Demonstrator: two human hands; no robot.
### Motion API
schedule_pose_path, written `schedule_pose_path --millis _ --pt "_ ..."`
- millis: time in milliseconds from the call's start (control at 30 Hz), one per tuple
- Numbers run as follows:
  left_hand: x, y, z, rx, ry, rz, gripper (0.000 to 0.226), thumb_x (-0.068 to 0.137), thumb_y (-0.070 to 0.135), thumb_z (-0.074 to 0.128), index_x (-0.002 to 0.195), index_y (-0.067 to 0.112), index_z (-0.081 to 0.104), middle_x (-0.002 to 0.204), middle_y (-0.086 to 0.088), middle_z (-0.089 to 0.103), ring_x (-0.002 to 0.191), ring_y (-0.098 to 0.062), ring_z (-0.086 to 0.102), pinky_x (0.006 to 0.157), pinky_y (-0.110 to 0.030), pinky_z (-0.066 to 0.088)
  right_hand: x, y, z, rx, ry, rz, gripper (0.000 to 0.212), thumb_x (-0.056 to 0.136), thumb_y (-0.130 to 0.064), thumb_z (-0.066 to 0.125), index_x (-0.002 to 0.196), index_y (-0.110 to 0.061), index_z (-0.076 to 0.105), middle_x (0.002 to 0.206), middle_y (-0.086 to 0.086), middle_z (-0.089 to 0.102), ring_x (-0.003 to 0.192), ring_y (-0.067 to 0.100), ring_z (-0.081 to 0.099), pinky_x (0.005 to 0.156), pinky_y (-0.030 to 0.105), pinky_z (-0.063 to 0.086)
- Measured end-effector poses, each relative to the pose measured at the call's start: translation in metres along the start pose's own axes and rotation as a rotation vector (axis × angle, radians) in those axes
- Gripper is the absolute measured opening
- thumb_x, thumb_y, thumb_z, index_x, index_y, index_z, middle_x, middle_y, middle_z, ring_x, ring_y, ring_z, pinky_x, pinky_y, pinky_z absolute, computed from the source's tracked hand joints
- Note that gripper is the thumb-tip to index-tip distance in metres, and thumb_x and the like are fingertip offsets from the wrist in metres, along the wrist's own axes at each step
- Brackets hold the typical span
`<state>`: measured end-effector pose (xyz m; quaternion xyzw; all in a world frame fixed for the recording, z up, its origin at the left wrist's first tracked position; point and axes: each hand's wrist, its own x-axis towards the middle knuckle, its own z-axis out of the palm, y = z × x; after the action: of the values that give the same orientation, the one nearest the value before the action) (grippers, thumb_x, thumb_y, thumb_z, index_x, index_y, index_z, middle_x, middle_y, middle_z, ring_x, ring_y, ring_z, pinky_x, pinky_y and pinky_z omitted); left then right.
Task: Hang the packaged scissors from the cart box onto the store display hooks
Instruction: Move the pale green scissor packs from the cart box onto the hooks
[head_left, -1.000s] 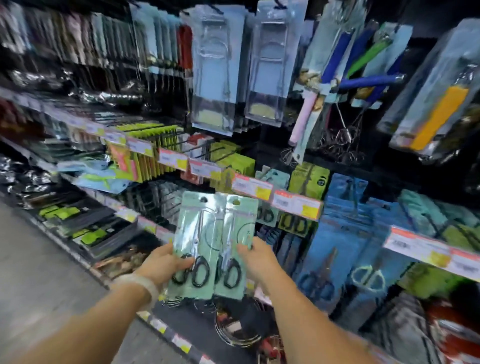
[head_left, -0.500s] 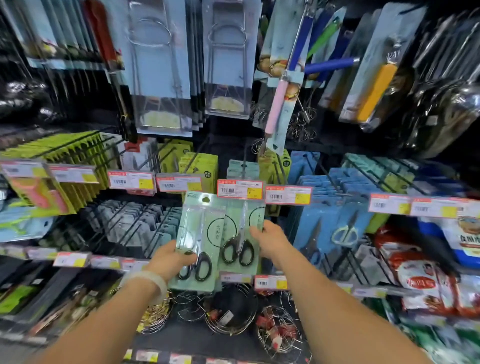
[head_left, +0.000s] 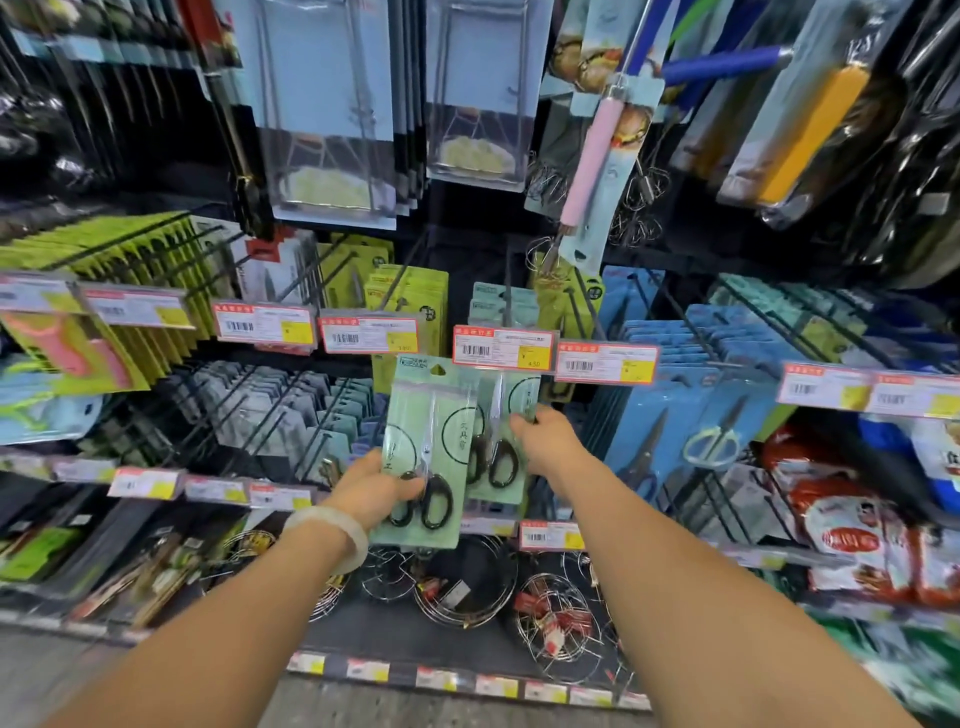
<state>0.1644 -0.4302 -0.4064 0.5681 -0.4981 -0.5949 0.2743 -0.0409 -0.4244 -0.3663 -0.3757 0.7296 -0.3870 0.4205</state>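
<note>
Two pale green packs of black-handled scissors are held up in front of the display. My left hand (head_left: 376, 486) grips the nearer scissors pack (head_left: 426, 447) by its lower left edge. My right hand (head_left: 545, 441) holds the second scissors pack (head_left: 504, 441) by its right edge, a little further in. The top of that second pack is tucked under a red and white price tag (head_left: 503, 349) at the end of a display hook (head_left: 508, 291). Similar green packs (head_left: 493, 301) hang further back on that hook. The cart box is out of view.
Rows of hooks carry yellow-green packs (head_left: 410, 291) at left and blue scissors packs (head_left: 696, 415) at right. Grey packs (head_left: 270, 405) hang lower left. Wire racks (head_left: 467, 587) lie on the bottom shelf. Long-handled utensils (head_left: 592, 156) hang overhead.
Both hands have gone up and forward toward the middle hook. The right pack has risen until its top is behind the price tag, and the left pack has separated from it.
</note>
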Motion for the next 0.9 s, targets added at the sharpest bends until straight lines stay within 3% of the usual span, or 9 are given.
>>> schedule_pose_path --millis 100,167,300,367,467,567,733,833,900 --pt "0.019 -0.014 -0.004 0.007 -0.017 -0.006 0.081 0.059 0.035 0.074 0.133 0.021 0.047 0.137 0.002 0.054 0.128 -0.023 0.048 0.109 -0.05 0.036 0.005 0.0 0.001 -0.007 0.108 0.053 0.055 0.093 -0.036 0.052 0.134 -0.002 0.039 0.119 0.012 0.056 0.108 0.029 0.054 0.09 0.032 0.042" --pt "0.027 -0.019 -0.004 0.004 -0.009 0.001 0.081 0.056 0.037 0.075 0.131 0.021 0.049 0.134 0.002 0.056 0.125 -0.023 0.05 0.108 -0.05 0.037 -0.003 0.006 0.0 -0.094 0.12 0.084 0.056 0.092 -0.041 0.052 0.128 0.0 0.043 0.105 0.011 0.056 0.1 0.03 0.054 0.089 0.035 0.044" --pt "0.035 -0.02 0.002 0.034 -0.004 0.001 0.086 0.054 0.039 0.075 0.132 0.016 0.048 0.135 -0.001 0.054 0.126 -0.025 0.05 0.108 -0.049 0.038 -0.029 0.02 0.008 0.04 -0.204 0.103 0.05 0.09 -0.046 0.053 0.12 -0.005 0.057 0.116 0.012 0.064 0.104 0.027 0.063 0.098 0.039 0.049" --pt "0.023 -0.007 0.014 0.061 -0.03 0.0 0.074 0.06 0.034 0.075 0.127 0.013 0.052 0.131 -0.003 0.058 0.121 -0.025 0.053 0.106 -0.048 0.04 -0.034 0.029 0.015 0.014 -0.22 0.048 0.035 0.088 -0.037 0.06 0.113 -0.012 0.059 0.114 0.008 0.065 0.099 0.022 0.064 0.095 0.04 0.052" --pt "0.008 0.006 0.031 0.086 -0.053 0.012 0.042 0.081 0.024 0.07 0.117 0.01 0.053 0.122 0.0 0.06 0.115 -0.022 0.054 0.105 -0.046 0.042 -0.034 0.036 0.015 0.071 -0.104 -0.027 0.006 0.09 -0.017 0.06 0.09 -0.016 0.055 0.089 0.009 0.059 0.076 0.02 0.055 0.089 0.042 0.054" --pt "0.004 0.013 0.042 0.105 -0.03 0.088 0.055 0.083 0.033 0.066 0.128 0.01 0.045 0.134 0.006 0.048 0.125 -0.019 0.045 0.11 -0.043 0.035 -0.036 0.033 0.005 0.114 -0.064 -0.103 0.019 0.092 -0.012 0.056 0.077 -0.019 0.047 0.07 0.001 0.049 0.062 0.014 0.046 0.075 0.038 0.054" --pt "0.005 0.036 0.049 0.079 0.022 0.186 0.026 0.088 0.017 0.064 0.111 0.012 0.052 0.115 -0.002 0.061 0.107 -0.022 0.057 0.095 -0.035 0.045 -0.027 0.018 -0.001 0.135 0.006 -0.166 0.012 0.094 -0.013 0.053 0.084 -0.017 0.048 0.074 -0.001 0.05 0.071 0.019 0.048 0.078 0.04 0.05" --pt "0.005 0.045 0.052 0.101 0.033 0.205 0.027 0.089 0.016 0.062 0.114 0.01 0.052 0.112 -0.007 0.061 0.1 -0.021 0.056 0.086 -0.03 0.042 -0.018 0.015 0.0 0.106 0.05 -0.136 0.009 0.093 -0.015 0.054 0.1 -0.011 0.049 0.096 0.005 0.055 0.083 0.018 0.053 0.092 0.045 0.051" --pt "0.007 0.042 0.053 0.127 0.027 0.194 0.026 0.09 0.016 0.062 0.114 0.011 0.052 0.118 -0.008 0.061 0.1 -0.02 0.055 0.086 -0.03 0.042 -0.017 0.017 0.002 0.063 0.059 -0.117 0.009 0.093 -0.017 0.053 0.1 -0.012 0.05 0.095 0.003 0.054 0.088 0.018 0.053 0.095 0.046 0.05"
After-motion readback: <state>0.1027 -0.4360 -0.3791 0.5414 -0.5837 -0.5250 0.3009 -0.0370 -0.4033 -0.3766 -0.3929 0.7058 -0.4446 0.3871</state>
